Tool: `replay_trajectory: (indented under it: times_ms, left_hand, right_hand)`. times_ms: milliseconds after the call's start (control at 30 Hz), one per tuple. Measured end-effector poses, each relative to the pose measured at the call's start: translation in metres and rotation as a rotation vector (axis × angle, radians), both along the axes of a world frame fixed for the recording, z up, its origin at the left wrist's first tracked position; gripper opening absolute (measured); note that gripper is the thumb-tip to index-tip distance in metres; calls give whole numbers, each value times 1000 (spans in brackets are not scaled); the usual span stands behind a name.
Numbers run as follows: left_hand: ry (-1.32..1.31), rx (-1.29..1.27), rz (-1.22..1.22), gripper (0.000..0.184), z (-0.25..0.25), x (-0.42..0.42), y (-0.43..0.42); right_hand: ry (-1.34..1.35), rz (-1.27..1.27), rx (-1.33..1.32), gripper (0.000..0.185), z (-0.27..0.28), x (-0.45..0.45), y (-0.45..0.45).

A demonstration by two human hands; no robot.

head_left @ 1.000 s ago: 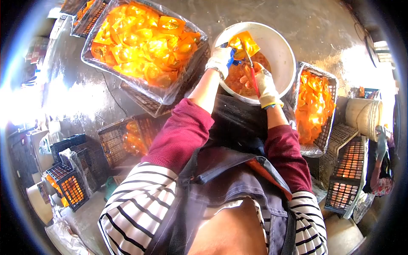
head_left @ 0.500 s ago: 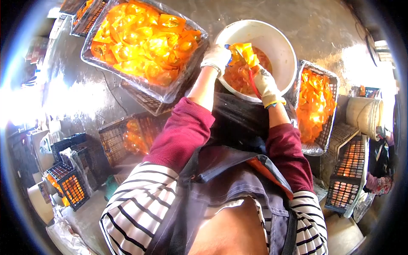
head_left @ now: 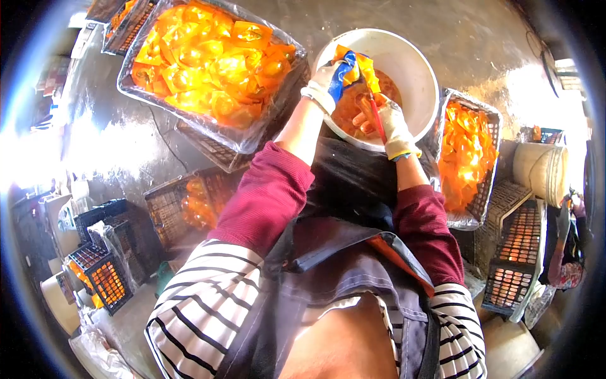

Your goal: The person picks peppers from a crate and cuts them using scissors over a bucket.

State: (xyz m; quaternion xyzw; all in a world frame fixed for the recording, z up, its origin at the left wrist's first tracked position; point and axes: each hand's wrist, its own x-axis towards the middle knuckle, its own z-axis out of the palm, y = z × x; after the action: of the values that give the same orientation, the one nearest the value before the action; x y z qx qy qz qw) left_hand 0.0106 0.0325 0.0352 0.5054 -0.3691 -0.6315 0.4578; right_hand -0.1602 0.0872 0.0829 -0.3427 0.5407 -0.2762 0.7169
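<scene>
My left hand [head_left: 331,82], in a white glove with a blue palm, is closed around a glossy yellow-orange piece [head_left: 366,71] above a white bucket [head_left: 421,79]. My right hand [head_left: 394,126], also in a pale glove with a yellow cuff, grips a red-handled tool [head_left: 379,117] over the bucket's near side. The tool's upper end meets the lower part of the orange piece, and its working tip cannot be made out. Bare fingertips show at the right glove. Wet reddish-orange pulp [head_left: 348,115] lies inside the bucket below both hands.
At upper left, a plastic-lined crate [head_left: 189,108] is heaped with orange pieces. Another lined crate [head_left: 491,183] of them stands right of the bucket. Dark crates [head_left: 117,284] sit at lower left, with stacked crates [head_left: 514,271] and a pale tub [head_left: 536,167] at right. A person's sleeve [head_left: 558,265] shows far right.
My left hand has turned, showing more of its blue palm, and the orange piece has tilted up and left with it. My right fingers have spread slightly around the red-handled tool.
</scene>
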Motion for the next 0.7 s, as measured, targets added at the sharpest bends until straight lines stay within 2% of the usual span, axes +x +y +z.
replay_trajectory:
  times_ms: [33, 67, 133, 200, 333, 433, 500, 533, 567, 633, 700]
  left_hand:
    - [-173, 10, 8, 44, 17, 2, 3]
    - [-590, 4, 13, 40, 34, 1, 7]
    - [-506, 107, 32, 49, 67, -3, 15]
    - [-546, 150, 69, 50, 66, -5, 14]
    - [-561, 134, 148, 46, 71, -13, 15]
    - [-507, 58, 110, 41, 91, -12, 23]
    - [-484, 7, 102, 38, 100, 3, 25]
    - [-571, -343, 66, 37, 92, 24, 22]
    - [-397, -241, 199, 37, 83, 35, 25]
    - [-743, -257, 216, 37, 71, 69, 22]
    - [-975, -321, 224, 42, 45, 110, 16]
  right_hand:
    - [2, -4, 4, 27, 3, 0, 1]
    - [93, 49, -51, 29, 0, 2, -1]
    - [278, 147, -162, 33, -6, 3, -3]
    - [330, 144, -161, 38, 3, 3, -2]
    - [439, 159, -189, 46, 24, 4, -2]
    - [515, 122, -267, 42, 4, -3, -4]
    - [155, -117, -222, 28, -4, -9, -6]
    - [-28, -229, -186, 23, -7, -12, -6]
    - [-52, -306, -237, 24, -12, -20, -9]
    - [-192, -475, -317, 26, -12, -36, -18]
    - [-523, -658, -348, 33, 8, -47, -20]
